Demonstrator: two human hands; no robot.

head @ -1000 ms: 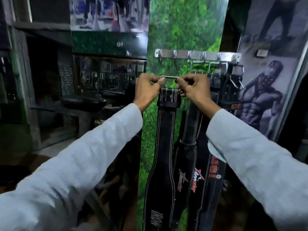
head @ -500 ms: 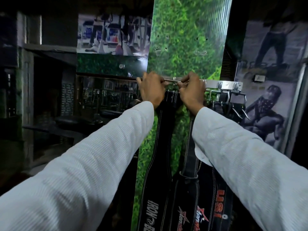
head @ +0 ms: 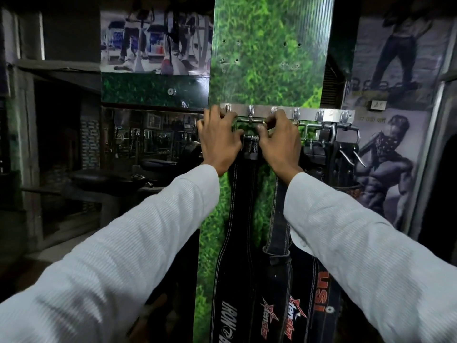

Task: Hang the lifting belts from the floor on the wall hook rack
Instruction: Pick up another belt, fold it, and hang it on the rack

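Note:
A steel hook rack [head: 311,113] is fixed across a green grass-print wall panel. A black lifting belt [head: 235,243] with white stitching hangs straight down below it. Its metal buckle bar [head: 251,119] sits over the second hook from the left. My left hand [head: 218,138] pinches the buckle's left end. My right hand [head: 278,138] pinches the right end. Both hands press close against the rack. Other black belts [head: 282,268] with red star logos hang just to the right, partly behind my right sleeve.
More belts and steel buckles [head: 331,142] crowd the rack's right hooks. A poster wall [head: 395,157] stands at the right. Left of the panel, a mirror [head: 153,134] and dark gym benches [head: 103,179] fill the space.
Both hands raised the belt's buckle from below the rack up to the hooks, and the buckle bar now rests over a hook. The camera view tilted upward.

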